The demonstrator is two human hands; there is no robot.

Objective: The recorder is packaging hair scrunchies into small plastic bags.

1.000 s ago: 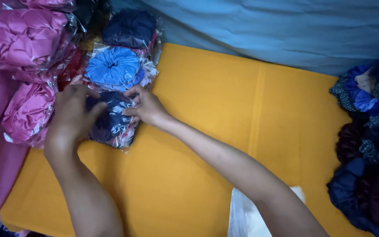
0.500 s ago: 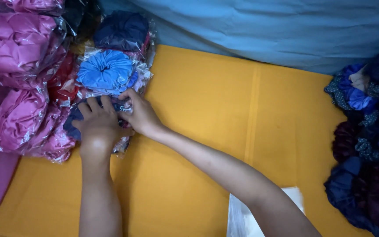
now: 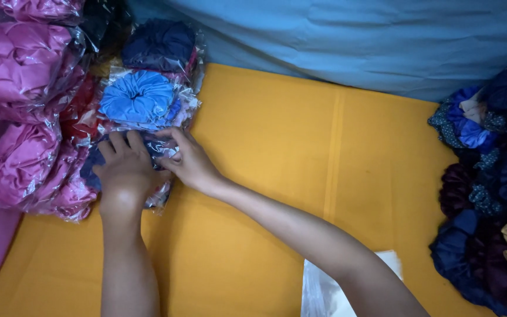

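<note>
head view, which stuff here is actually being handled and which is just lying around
In hand:
- left hand, flat on the dark bagged scrunchie pack
- right hand, fingers on that same pack
- light blue bagged scrunchie, just beyond

Lying about:
- pink bagged scrunchies
- loose scrunchie pile
- clear plastic bags
- yellow cloth

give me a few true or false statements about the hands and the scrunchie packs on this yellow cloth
1. The left hand lies flat on a dark blue scrunchie in clear plastic wrap. True.
2. The right hand holds a pair of scissors. False: it pinches the wrap's edge.
3. The light blue wrapped scrunchie lies beyond the hands. True.
4. The pink wrapped scrunchies sit at the right edge. False: they are on the left; loose dark blue scrunchies are on the right.
</note>
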